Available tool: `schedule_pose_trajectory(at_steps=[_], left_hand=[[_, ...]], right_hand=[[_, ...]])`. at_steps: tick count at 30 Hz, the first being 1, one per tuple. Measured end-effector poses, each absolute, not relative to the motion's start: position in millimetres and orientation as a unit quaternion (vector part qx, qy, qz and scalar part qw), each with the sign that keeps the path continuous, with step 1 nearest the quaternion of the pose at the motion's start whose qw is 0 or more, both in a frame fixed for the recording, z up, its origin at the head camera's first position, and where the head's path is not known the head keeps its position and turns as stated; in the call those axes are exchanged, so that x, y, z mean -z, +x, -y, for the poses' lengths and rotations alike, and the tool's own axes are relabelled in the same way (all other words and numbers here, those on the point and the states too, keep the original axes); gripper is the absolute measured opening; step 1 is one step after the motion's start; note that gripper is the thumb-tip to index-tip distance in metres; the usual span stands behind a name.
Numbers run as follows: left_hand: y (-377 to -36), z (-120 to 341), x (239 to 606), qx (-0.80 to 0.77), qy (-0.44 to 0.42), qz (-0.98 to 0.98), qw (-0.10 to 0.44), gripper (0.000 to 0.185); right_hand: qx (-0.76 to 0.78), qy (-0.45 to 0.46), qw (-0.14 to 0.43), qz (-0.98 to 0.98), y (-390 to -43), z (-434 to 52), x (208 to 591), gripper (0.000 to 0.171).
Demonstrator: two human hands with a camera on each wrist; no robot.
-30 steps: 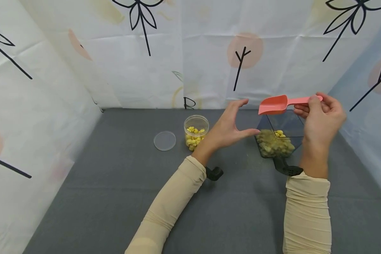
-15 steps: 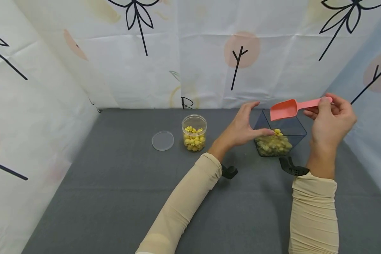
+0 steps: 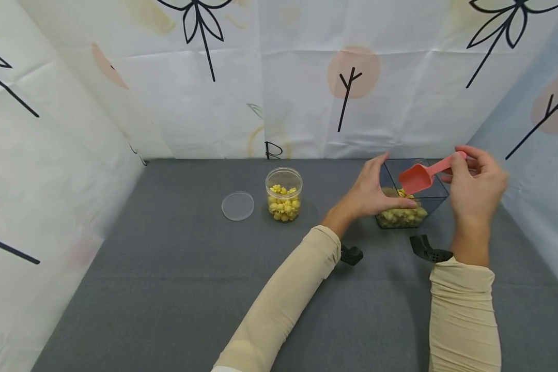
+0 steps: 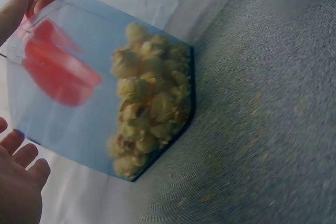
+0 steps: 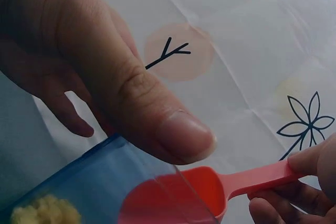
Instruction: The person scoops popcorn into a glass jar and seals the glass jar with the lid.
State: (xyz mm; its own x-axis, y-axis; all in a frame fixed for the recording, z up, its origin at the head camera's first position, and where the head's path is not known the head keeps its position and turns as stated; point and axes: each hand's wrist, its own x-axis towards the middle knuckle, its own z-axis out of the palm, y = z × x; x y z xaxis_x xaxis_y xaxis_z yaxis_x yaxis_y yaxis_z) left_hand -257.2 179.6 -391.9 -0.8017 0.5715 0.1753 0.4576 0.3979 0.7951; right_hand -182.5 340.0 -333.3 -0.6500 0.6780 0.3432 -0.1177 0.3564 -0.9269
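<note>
A pink scoop is tipped down into a clear, dark-tinted box with popcorn in its lower part. My right hand pinches the scoop's handle between thumb and fingers. In the left wrist view the scoop's bowl shows through the box wall, apart from the popcorn. My left hand is spread about the box's left side, thumb across the front and fingers toward the back. The left thumb lies by the rim in the right wrist view; whether it presses the box is unclear.
A round clear jar partly filled with popcorn stands left of the box, without a lid. Beside it a clear round lid lies flat on the grey tabletop. Patterned white cloth walls enclose the back and sides.
My left hand has moved right to the box. The scoop first shifted right with my right hand, then came back left and down, its bowl tilting into the box.
</note>
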Motion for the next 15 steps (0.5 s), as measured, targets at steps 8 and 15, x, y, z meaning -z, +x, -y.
schedule_pose_trajectory(at_steps=[8,15], left_hand=[[-254.4,-189.1,395.1,-0.461,0.294,-0.834,0.072,0.125],[-252.8,-195.8,397.3,-0.476,0.272,-0.833,0.07,0.125]], right_hand=[[-0.43,-0.169,0.341,0.819,-180.8,-342.1,338.3,0.032],[-0.393,-0.142,0.309,0.854,-179.9,-342.7,341.9,0.032]])
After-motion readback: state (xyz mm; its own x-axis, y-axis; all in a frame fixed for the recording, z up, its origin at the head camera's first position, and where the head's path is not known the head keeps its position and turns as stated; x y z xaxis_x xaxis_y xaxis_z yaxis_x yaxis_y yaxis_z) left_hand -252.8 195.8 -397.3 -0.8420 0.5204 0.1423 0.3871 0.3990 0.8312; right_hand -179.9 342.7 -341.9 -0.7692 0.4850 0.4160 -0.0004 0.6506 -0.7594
